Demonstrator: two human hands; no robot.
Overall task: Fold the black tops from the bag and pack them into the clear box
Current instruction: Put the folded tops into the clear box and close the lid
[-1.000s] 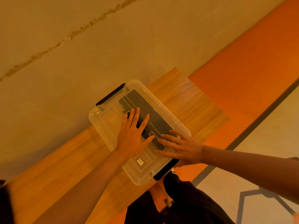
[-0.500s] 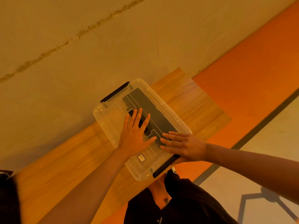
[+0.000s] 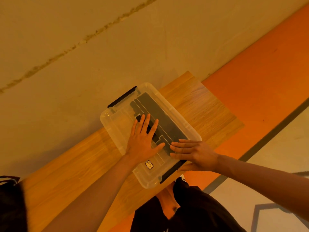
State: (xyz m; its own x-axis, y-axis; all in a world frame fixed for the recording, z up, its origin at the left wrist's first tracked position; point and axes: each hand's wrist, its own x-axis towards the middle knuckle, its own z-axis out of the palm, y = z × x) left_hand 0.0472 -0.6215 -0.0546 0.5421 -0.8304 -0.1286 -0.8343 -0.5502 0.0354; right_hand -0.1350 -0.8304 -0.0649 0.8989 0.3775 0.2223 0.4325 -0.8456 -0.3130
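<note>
The clear box (image 3: 117,121) lies on a wooden bench (image 3: 200,111) with its lid on. Black latches sit at its far end (image 3: 122,97) and near end (image 3: 172,171). A dark folded top (image 3: 160,113) shows through the lid. My left hand (image 3: 143,141) presses flat on the middle of the lid, fingers straight and spread. My right hand (image 3: 192,152) lies flat on the lid's near right corner, fingers straight, thumb beside the near latch.
A dark bag (image 3: 10,203) sits at the bench's left end, cut off by the frame. Behind the bench stands a plain wall (image 3: 83,56). An orange floor strip (image 3: 259,72) runs to the right. My dark-clothed lap (image 3: 184,215) is below the box.
My right hand slid slightly toward the near latch end of the lid. The left hand stays pressed on the lid. The view shifted a little.
</note>
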